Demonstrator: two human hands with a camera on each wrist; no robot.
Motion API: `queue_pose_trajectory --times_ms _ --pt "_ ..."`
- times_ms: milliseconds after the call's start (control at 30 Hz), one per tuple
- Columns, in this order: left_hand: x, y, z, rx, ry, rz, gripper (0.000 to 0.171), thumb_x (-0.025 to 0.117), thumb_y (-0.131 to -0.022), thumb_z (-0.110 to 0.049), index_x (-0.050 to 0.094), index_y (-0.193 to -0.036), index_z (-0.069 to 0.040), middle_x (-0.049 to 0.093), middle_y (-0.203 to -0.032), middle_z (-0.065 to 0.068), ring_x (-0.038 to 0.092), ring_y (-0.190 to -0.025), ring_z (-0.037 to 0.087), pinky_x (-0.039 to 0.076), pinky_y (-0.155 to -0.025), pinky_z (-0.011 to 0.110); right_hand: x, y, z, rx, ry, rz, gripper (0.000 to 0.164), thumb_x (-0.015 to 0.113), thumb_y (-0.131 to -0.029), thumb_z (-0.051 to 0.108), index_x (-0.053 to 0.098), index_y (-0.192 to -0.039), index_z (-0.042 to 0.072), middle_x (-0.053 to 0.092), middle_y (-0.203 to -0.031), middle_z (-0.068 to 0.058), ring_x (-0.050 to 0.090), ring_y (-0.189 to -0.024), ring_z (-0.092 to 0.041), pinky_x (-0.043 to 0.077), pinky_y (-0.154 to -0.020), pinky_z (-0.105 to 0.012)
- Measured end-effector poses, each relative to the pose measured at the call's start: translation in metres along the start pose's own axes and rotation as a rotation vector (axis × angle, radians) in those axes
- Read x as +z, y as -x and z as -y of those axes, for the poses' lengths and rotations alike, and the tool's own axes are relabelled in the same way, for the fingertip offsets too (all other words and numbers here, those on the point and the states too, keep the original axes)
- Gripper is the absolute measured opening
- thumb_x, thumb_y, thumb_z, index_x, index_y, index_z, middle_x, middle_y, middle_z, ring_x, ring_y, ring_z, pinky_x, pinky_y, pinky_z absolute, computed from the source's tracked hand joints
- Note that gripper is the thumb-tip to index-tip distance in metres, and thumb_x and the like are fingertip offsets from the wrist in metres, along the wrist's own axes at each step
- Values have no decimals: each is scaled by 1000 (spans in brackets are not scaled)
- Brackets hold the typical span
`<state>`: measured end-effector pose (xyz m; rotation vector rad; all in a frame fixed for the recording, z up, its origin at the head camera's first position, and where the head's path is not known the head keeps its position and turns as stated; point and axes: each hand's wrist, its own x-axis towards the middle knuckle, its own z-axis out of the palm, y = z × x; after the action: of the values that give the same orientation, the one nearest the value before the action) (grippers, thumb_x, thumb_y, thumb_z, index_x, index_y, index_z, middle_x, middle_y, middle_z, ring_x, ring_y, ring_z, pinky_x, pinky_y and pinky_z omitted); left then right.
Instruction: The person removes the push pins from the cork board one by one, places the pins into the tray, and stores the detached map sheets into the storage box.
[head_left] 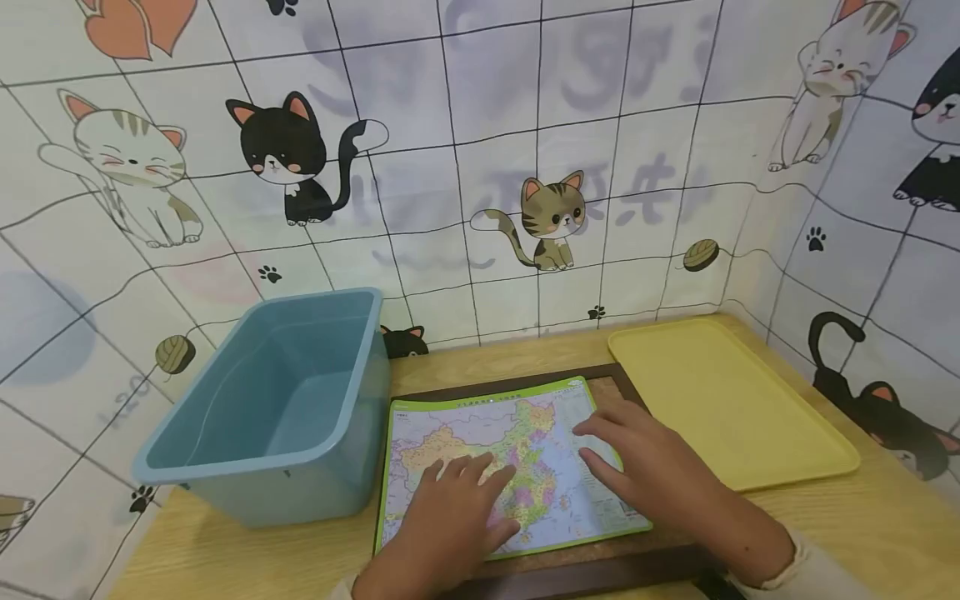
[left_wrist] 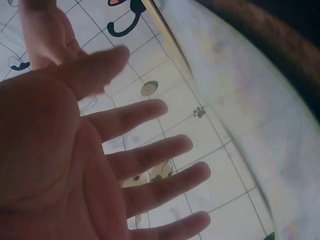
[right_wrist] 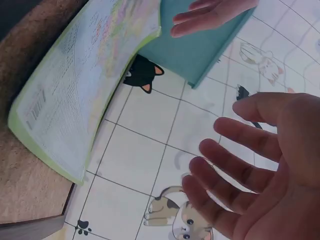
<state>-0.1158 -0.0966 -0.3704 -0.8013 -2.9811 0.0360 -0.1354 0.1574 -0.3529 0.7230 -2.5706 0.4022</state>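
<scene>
A green-edged map sheet (head_left: 480,433) lies on a cork board (head_left: 607,390) with a dark brown frame. Over the map's lower left part hovers my left hand (head_left: 457,517), fingers spread and holding nothing. My right hand (head_left: 652,467) is above the map's right edge, its fingers slightly bent and apart. In the left wrist view the left hand (left_wrist: 100,145) shows an empty palm, with the pale map surface (left_wrist: 250,100) beyond the fingertips. The right wrist view has the right hand (right_wrist: 250,165) empty too, and a map corner (right_wrist: 45,135) lifts in a curve off the cork.
A blue plastic bin (head_left: 300,400) stands left of the board on the wooden table (head_left: 195,550). To the right lies a flat yellow tray (head_left: 735,400). Behind rises a white wall covering (head_left: 450,292) printed with cartoon cats and grid lines.
</scene>
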Motion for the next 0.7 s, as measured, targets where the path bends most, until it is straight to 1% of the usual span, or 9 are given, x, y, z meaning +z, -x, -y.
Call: queue_pose_trajectory --times_ms 100,233,367,500,567,700 --pt "4 1 -3 19 -17 34 49 62 -94 -53 56 -139 -34 60 -141 -1 60 -124 24 50 -97 54 7 -13 4 1 -22 27 18 81 -84 20 75 -101 21 66 -97 6 64 -91 -11 56 -72 -30" --pt "9 0 -8 37 -8 81 46 65 -93 -51 57 -136 -38 61 -139 -3 61 -123 23 53 -92 54 21 -36 6 20 -62 108 12 78 -86 17 74 -97 19 66 -91 7 63 -85 -11 54 -70 -28" --pt "13 -1 -11 57 -10 107 46 69 -90 -51 59 -134 -40 62 -138 -5 62 -121 23 55 -87 53 38 -61 7 51 -102 214 9 73 -90 16 73 -99 17 67 -89 7 61 -79 -8 50 -66 -25" --pt "18 -2 -11 90 -29 114 47 74 -86 -49 60 -131 -43 62 -136 -6 63 -118 22 56 -80 51 53 -85 7 83 -174 322 9 68 -95 15 72 -102 15 69 -90 5 61 -76 -6 51 -66 -26" --pt "21 -2 -11 102 -25 125 48 76 -85 -46 61 -130 -44 62 -135 -6 63 -116 22 56 -77 51 61 -94 8 80 -196 348 8 67 -96 14 72 -102 14 69 -90 4 61 -77 -7 53 -68 -28" --pt "24 -4 -10 103 21 178 49 77 -85 -42 60 -131 -45 60 -135 -6 62 -115 24 56 -74 53 75 -108 8 50 -201 349 6 66 -96 13 71 -100 13 69 -90 1 61 -78 -11 53 -71 -32"
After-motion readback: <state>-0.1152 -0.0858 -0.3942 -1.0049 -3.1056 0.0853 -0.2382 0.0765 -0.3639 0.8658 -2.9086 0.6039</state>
